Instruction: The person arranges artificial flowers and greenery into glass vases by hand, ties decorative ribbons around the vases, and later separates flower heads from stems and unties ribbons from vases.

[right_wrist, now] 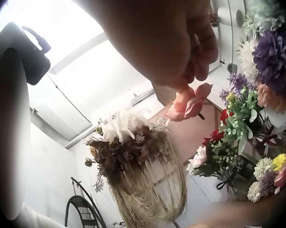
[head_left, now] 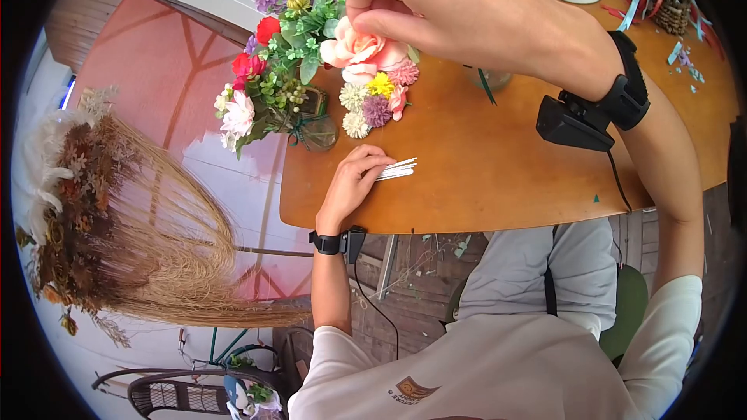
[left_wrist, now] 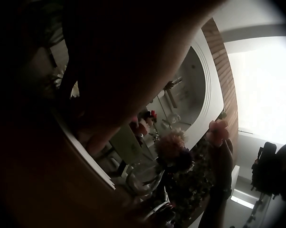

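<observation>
My right hand (head_left: 467, 12) is raised over the table and pinches a peach-pink artificial rose (head_left: 359, 48) between thumb and fingertips. The same rose (right_wrist: 189, 102) hangs below the fingers in the right wrist view, a short stem end showing. My left hand (head_left: 354, 179) rests near the table's front left edge and holds several thin white sticks (head_left: 398, 169), which poke out past the fingers. Beyond it lies a cluster of small pompom flowers (head_left: 377, 111) in white, yellow, purple and pink. The left wrist view is dark; the left palm is hidden there.
A flower bouquet (head_left: 292, 54) stands in a glass jar (head_left: 319, 136) at the table's left. Another glass (head_left: 494, 80) sits under my right forearm. A wicker basket (head_left: 671, 14) with ribbons is at back right. A dried-flower piece (head_left: 85, 210) with long straw stands left of the table.
</observation>
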A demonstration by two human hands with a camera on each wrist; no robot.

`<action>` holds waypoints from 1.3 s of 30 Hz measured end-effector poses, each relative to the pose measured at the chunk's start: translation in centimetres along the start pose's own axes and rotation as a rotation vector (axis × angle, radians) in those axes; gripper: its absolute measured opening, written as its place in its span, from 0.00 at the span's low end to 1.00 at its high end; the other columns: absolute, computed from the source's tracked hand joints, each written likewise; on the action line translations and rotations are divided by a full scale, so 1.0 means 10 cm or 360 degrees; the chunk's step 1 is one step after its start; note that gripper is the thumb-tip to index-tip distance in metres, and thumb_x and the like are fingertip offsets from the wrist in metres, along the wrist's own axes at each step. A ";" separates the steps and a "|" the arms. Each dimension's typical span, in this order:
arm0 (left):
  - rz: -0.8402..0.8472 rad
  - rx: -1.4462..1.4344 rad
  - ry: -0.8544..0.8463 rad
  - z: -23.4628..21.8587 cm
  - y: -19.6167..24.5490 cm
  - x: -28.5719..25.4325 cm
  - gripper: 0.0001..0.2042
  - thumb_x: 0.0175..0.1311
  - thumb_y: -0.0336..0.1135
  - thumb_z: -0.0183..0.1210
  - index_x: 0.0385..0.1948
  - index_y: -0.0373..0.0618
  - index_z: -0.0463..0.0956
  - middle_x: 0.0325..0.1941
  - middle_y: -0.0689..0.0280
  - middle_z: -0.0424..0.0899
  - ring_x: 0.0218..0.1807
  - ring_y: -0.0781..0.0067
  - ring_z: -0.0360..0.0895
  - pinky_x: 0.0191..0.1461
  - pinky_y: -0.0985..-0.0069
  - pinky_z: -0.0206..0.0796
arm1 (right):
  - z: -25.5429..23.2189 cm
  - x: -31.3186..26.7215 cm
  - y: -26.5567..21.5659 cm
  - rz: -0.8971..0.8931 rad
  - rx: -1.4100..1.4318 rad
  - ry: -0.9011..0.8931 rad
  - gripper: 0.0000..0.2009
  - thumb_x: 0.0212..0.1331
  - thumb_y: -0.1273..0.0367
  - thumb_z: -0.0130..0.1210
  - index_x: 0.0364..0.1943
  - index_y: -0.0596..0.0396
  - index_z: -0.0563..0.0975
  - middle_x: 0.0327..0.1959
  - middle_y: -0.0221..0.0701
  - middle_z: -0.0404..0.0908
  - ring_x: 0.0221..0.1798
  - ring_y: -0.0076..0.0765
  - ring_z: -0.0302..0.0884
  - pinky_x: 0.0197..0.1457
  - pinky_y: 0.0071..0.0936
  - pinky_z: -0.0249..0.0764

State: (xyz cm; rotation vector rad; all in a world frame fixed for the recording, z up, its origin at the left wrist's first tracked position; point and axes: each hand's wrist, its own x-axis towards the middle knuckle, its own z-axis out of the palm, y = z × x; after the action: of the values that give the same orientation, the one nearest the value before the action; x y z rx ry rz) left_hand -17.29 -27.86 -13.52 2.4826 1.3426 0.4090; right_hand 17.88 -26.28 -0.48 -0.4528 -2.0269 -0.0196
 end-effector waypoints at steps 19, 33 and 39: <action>0.0594 -0.0875 0.0752 -0.19 0.89 0.45 0.22 0.62 0.17 0.63 0.58 0.34 0.71 0.61 0.55 0.78 0.60 0.65 0.78 0.63 0.68 0.72 | 0.33 -0.16 -0.01 -0.0004 -0.0128 -0.0593 0.11 0.64 0.64 0.57 0.33 0.60 0.80 0.34 0.38 0.80 0.39 0.49 0.82 0.43 0.42 0.78; 0.0065 -0.0130 0.0857 -0.08 -0.20 0.93 0.09 0.64 0.26 0.64 0.44 0.36 0.78 0.49 0.59 0.83 0.47 0.67 0.83 0.51 0.73 0.75 | -0.58 -0.05 0.11 0.0218 -0.0345 -0.0519 0.13 0.64 0.69 0.52 0.30 0.68 0.78 0.25 0.50 0.79 0.31 0.57 0.79 0.41 0.45 0.76; 0.0185 0.0398 0.0833 -0.06 -0.05 0.93 0.16 0.64 0.32 0.64 0.53 0.41 0.78 0.64 0.53 0.74 0.67 0.50 0.70 0.71 0.60 0.61 | -0.41 -0.20 0.53 0.0218 -0.0634 -0.0188 0.07 0.57 0.71 0.56 0.29 0.60 0.82 0.25 0.42 0.82 0.33 0.52 0.82 0.39 0.44 0.76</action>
State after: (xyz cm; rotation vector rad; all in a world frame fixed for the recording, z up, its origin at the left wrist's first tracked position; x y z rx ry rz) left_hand -13.05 -19.67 -12.13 2.7871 1.5107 1.0347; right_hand 23.96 -22.81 -1.13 -0.8593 -2.1062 -0.3243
